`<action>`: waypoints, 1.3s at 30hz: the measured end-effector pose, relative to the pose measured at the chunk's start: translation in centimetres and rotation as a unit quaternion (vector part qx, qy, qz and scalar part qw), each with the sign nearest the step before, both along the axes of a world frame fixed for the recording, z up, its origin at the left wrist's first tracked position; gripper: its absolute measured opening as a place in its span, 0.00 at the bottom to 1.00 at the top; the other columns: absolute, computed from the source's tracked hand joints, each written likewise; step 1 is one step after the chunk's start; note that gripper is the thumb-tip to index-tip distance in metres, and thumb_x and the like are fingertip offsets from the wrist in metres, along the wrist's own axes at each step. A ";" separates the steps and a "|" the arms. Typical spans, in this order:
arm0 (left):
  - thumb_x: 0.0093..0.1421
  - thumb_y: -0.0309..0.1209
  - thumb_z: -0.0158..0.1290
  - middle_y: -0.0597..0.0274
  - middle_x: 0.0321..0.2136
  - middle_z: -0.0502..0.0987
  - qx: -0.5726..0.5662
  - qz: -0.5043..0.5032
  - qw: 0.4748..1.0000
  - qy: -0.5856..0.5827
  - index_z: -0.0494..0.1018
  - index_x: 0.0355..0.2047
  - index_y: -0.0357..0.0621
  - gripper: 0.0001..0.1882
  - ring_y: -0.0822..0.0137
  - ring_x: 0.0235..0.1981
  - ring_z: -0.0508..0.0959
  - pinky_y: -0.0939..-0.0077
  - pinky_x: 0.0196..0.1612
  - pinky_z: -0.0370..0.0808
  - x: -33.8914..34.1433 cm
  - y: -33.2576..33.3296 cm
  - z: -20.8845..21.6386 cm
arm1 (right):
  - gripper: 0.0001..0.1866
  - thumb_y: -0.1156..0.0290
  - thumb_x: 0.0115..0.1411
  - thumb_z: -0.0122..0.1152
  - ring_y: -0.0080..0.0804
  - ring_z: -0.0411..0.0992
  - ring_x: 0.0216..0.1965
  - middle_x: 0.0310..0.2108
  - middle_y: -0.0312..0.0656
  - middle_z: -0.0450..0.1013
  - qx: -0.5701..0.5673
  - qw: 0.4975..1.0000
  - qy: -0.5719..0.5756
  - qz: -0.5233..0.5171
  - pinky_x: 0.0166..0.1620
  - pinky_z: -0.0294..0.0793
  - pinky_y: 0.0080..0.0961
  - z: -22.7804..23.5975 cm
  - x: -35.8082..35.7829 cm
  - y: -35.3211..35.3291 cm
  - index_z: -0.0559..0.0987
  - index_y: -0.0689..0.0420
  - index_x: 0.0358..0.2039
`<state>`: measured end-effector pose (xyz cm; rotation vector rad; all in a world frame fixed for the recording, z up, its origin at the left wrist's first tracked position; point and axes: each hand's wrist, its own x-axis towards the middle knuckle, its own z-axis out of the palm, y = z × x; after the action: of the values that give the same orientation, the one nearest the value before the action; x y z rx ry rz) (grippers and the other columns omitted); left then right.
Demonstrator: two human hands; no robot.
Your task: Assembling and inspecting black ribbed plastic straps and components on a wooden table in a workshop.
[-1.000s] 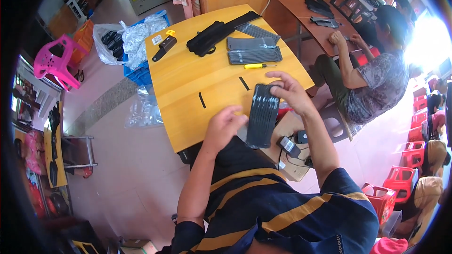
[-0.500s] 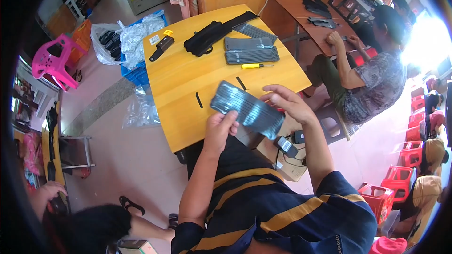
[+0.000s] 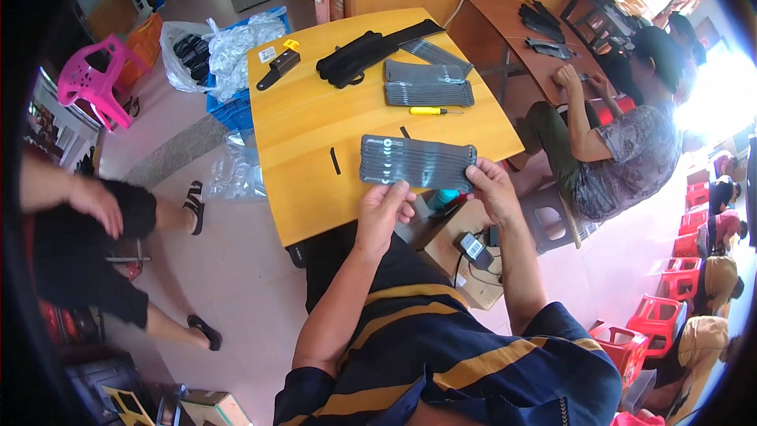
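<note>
Above the near edge of the yellow table (image 3: 300,205), a flat stack of dark grey straps (image 3: 414,162) is stretched between my hands. Thumb and fingers of my left hand (image 3: 385,211) pinch its lower left edge. At its right end, my right hand (image 3: 492,189) grips the corner. Light printing shows on the upper left of the stack. Two short black strips lie on the table beyond: one strip (image 3: 335,161) to the left, the other strip (image 3: 404,132) partly behind the stack. Farther back are a yellow-handled screwdriver-like tool (image 3: 430,111) and more stacked grey straps (image 3: 428,93).
A black strap bundle (image 3: 355,61) and a dark brown tool (image 3: 278,69) lie at the table's back. A blue crate (image 3: 229,122) with clear plastic stands left. Below the right edge sits a cardboard box (image 3: 441,248) with adapters. A co-worker (image 3: 631,146) sits right; another person (image 3: 95,229) is at left.
My right hand has closed on the right end of the grey stack, which has turned from slanted to nearly level. The person at left has stepped farther into view.
</note>
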<state>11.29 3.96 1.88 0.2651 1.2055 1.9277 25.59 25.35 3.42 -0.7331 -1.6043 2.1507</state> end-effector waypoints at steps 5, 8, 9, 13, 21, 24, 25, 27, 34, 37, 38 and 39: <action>0.73 0.33 0.54 0.63 0.36 0.81 -0.038 -0.035 0.997 0.062 0.77 0.54 0.38 0.15 0.78 0.29 0.78 0.83 0.31 0.76 -0.3 -2.1 -1.1 | 0.10 0.65 0.72 0.61 0.13 0.75 0.31 0.36 0.28 0.80 0.048 0.998 -0.008 -0.026 0.31 0.74 0.14 0.0 -1.8 3.6 0.82 0.54 0.48; 0.72 0.32 0.54 0.63 0.35 0.81 -0.081 -0.021 0.992 0.095 0.77 0.53 0.38 0.14 0.77 0.28 0.78 0.83 0.31 0.75 -0.7 -3.7 -2.3 | 0.09 0.63 0.72 0.61 0.14 0.76 0.31 0.36 0.28 0.80 0.057 0.998 -0.007 -0.027 0.31 0.74 0.14 0.2 -2.8 5.4 0.82 0.53 0.47; 0.72 0.32 0.54 0.64 0.34 0.81 -0.104 -0.008 0.988 0.115 0.78 0.52 0.38 0.14 0.77 0.27 0.78 0.83 0.31 0.75 -0.8 -4.2 -2.5 | 0.09 0.63 0.72 0.61 0.15 0.76 0.31 0.36 0.28 0.80 0.065 0.997 -0.016 -0.039 0.31 0.74 0.14 0.4 -3.3 5.7 0.82 0.53 0.46; 0.71 0.31 0.53 0.64 0.33 0.81 -0.113 0.016 0.986 0.119 0.79 0.50 0.37 0.12 0.77 0.26 0.78 0.84 0.30 0.75 -1.3 -5.1 -3.1 | 0.11 0.61 0.73 0.61 0.16 0.77 0.30 0.36 0.29 0.80 0.075 0.996 -0.018 -0.051 0.32 0.74 0.13 0.4 -4.2 6.7 0.82 0.53 0.46; 0.70 0.27 0.53 0.63 0.32 0.81 -0.123 0.022 0.980 0.155 0.79 0.47 0.35 0.11 0.76 0.25 0.79 0.83 0.28 0.76 -2.2 -4.9 -1.6 | 0.12 0.60 0.73 0.61 0.15 0.77 0.29 0.36 0.30 0.81 0.081 0.995 -0.024 -0.050 0.31 0.74 0.13 0.0 -4.7 7.0 0.82 0.54 0.46; 0.69 0.26 0.54 0.64 0.28 0.81 -0.126 0.074 0.965 0.218 0.80 0.43 0.34 0.09 0.77 0.24 0.79 0.82 0.28 0.75 -3.2 -4.5 -1.9 | 0.11 0.60 0.73 0.60 0.15 0.77 0.29 0.36 0.29 0.81 0.083 0.995 -0.029 -0.051 0.31 0.74 0.12 -0.1 -4.8 7.1 0.82 0.54 0.46; 0.69 0.26 0.54 0.64 0.28 0.81 -0.127 0.075 0.965 0.218 0.80 0.43 0.34 0.09 0.77 0.24 0.79 0.82 0.28 0.75 -3.7 -4.4 -2.7 | 0.11 0.61 0.73 0.60 0.15 0.77 0.29 0.36 0.29 0.81 0.083 0.995 -0.032 -0.052 0.31 0.74 0.12 -0.1 -4.9 7.0 0.82 0.53 0.46; 0.67 0.25 0.56 0.66 0.23 0.80 -0.131 0.143 0.921 0.338 0.81 0.39 0.34 0.06 0.79 0.23 0.77 0.81 0.27 0.74 -4.6 -4.1 -3.9 | 0.11 0.61 0.73 0.60 0.15 0.77 0.29 0.36 0.29 0.81 0.085 0.994 -0.034 -0.052 0.31 0.74 0.12 -0.1 -4.9 7.0 0.82 0.53 0.46; 0.65 0.24 0.59 0.66 0.20 0.77 -0.160 0.133 0.914 0.348 0.81 0.38 0.35 0.05 0.79 0.21 0.75 0.79 0.27 0.72 -4.7 -4.3 -4.1 | 0.13 0.60 0.73 0.60 0.15 0.75 0.30 0.35 0.29 0.80 0.090 0.994 -0.034 -0.055 0.32 0.74 0.14 -0.6 -4.6 7.4 0.83 0.54 0.48; 0.65 0.24 0.59 0.66 0.19 0.76 -0.153 0.140 0.901 0.382 0.81 0.38 0.35 0.05 0.79 0.20 0.74 0.79 0.26 0.71 -4.5 -4.5 -4.1 | 0.14 0.59 0.73 0.60 0.15 0.75 0.31 0.35 0.29 0.80 0.087 0.994 -0.038 -0.061 0.33 0.74 0.14 -0.6 -4.8 7.5 0.83 0.54 0.49; 0.65 0.24 0.59 0.66 0.19 0.76 -0.154 0.137 0.903 0.377 0.81 0.38 0.35 0.04 0.79 0.20 0.73 0.79 0.26 0.71 -4.5 -4.5 -4.1 | 0.14 0.59 0.73 0.60 0.15 0.75 0.31 0.35 0.29 0.80 0.087 0.994 -0.038 -0.061 0.33 0.74 0.14 -0.5 -4.8 7.5 0.83 0.54 0.49; 0.64 0.24 0.59 0.66 0.19 0.76 -0.155 0.133 0.905 0.372 0.81 0.38 0.35 0.04 0.79 0.20 0.73 0.79 0.26 0.71 -4.5 -4.6 -4.1 | 0.14 0.59 0.73 0.60 0.15 0.75 0.31 0.35 0.29 0.80 0.087 0.994 -0.036 -0.059 0.33 0.74 0.14 -0.5 -4.9 7.6 0.83 0.54 0.49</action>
<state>6.78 -0.59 -2.23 0.7426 2.1197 1.8679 20.66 32.92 2.97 -0.8345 -1.7140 1.8935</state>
